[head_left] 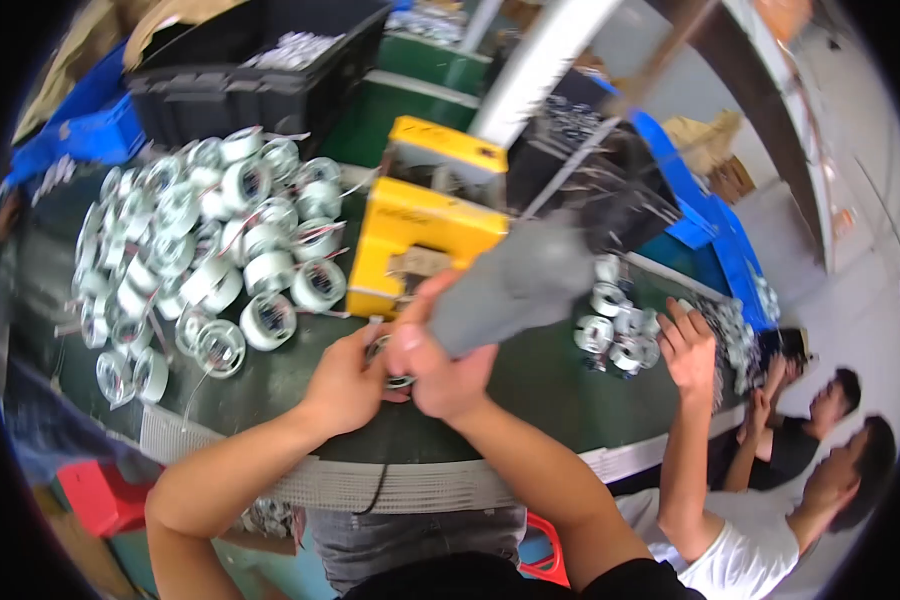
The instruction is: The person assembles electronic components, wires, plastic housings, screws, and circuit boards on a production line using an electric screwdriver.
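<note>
My right hand (pixel 445 370) is wrapped round a grey hand tool (pixel 515 285) with a thick rounded body; its far end is smeared by motion, and I cannot tell its exact kind. Close beside it, my left hand (pixel 348 385) has its fingers closed on a small round white part (pixel 401 381), mostly hidden by both hands. Just beyond the hands stands a yellow box (pixel 390 215) with an opening in its upper front. To the left lies a big heap of round white parts with thin wires (pixel 270 272), stacked on the dark green belt (pixel 530 410).
A black crate (pixel 210 100) and a blue bin (pixel 95 130) stand at the back left. Further white parts (pixel 620 330) lie to the right, near a co-worker's raised hand (pixel 688 345). Two people sit along the right side. A red stool (pixel 100 495) is at lower left.
</note>
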A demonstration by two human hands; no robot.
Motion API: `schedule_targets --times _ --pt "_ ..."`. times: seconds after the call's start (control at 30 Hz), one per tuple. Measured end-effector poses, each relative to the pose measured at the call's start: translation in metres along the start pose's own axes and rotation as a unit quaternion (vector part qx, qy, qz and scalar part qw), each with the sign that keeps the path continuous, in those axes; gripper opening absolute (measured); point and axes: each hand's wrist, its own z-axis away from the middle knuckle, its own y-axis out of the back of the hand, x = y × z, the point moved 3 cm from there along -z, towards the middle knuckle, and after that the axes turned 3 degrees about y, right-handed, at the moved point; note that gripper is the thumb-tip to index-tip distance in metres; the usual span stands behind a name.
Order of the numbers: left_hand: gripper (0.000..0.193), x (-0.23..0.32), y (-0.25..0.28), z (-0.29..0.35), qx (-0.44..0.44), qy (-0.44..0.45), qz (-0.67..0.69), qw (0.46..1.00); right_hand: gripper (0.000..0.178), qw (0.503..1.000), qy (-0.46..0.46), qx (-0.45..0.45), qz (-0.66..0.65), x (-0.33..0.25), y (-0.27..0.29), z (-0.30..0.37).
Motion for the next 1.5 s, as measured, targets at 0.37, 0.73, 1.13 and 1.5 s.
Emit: schedule_targets --times 0.37,0.73,1.13,1.5 --pt "0.039 0.073 0.093 0.024 0.379 -0.161 -0.268 0.871 0.051 0.863 0.057 0.068 0.497 -0.077 0.126 0.009" --pt "0.042 0.060 0.071 0.014 0.329 -0.288 -0.340 0.833 0.051 0.512 -0.173 0.068 0.839 -0.072 0.286 -0.024" --pt "0.003 0.058 -0.039 0.041 0.101 -0.434 -0.273 0.852 0.029 0.782 0.123 -0.162 0.589 -0.080 0.181 -0.035" --pt "0.057 0.017 -0.044 -0.008 -0.270 0.034 0.143 0.952 0.074 0.910 -0.004 -0.224 0.348 -0.080 0.116 0.002"
